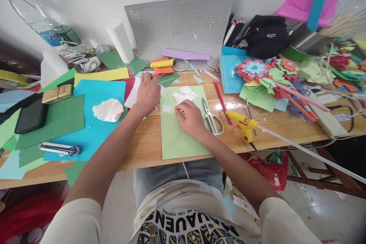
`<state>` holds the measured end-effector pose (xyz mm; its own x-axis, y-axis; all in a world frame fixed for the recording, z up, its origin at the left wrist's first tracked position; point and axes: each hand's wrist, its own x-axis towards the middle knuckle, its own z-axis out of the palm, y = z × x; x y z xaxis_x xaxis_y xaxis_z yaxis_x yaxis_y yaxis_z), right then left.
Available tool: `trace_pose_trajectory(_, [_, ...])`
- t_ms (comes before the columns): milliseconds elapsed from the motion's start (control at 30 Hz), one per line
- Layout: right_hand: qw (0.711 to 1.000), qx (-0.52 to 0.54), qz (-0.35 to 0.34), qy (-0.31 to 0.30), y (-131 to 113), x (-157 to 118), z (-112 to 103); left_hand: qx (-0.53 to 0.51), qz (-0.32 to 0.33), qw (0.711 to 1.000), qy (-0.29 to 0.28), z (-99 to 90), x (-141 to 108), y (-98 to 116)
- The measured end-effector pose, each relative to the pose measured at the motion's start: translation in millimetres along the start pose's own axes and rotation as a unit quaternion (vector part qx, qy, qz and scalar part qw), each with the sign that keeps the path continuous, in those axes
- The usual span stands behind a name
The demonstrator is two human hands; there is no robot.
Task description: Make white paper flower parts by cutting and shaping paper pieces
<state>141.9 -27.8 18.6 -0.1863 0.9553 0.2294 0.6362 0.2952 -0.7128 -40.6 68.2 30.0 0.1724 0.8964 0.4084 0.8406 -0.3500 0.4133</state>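
Note:
My left hand [149, 92] reaches over the back of the table, beside a sheet of white paper [133, 94]. Its fingers are bent downward and drawn together, with the tips out of sight, so what they grip is hidden. On the light green paper [183, 141] rests my right hand [191, 117], thumb and forefinger pinched. Anything between them is too small to name. Close to its fingertips lie a small white paper square [166, 108] and several torn white paper pieces [185, 93]. Scissors [211, 116] lie shut just right of this hand.
A yellow glue gun [243, 122] with a long glue stick [303, 148] and a red pen-like stick [221, 99] lie to the right. Paper flowers [254, 68] sit behind. Left are crumpled white paper [108, 110], a utility knife [60, 148] and a phone [31, 116].

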Motion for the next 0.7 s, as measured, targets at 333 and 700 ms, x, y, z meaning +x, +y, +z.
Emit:
trace_pose_trajectory(333, [0.832,0.503,0.232,0.010,3.3,10.5,-12.0,-0.472,-0.224,0.830,-0.195,-17.2,-54.2,49.3])
trace_pose_trajectory(700, [0.900,0.392,0.188,0.015,7.4,4.1,-7.3,-0.460,-0.204,0.839,-0.206,-13.6,-67.1,39.0])
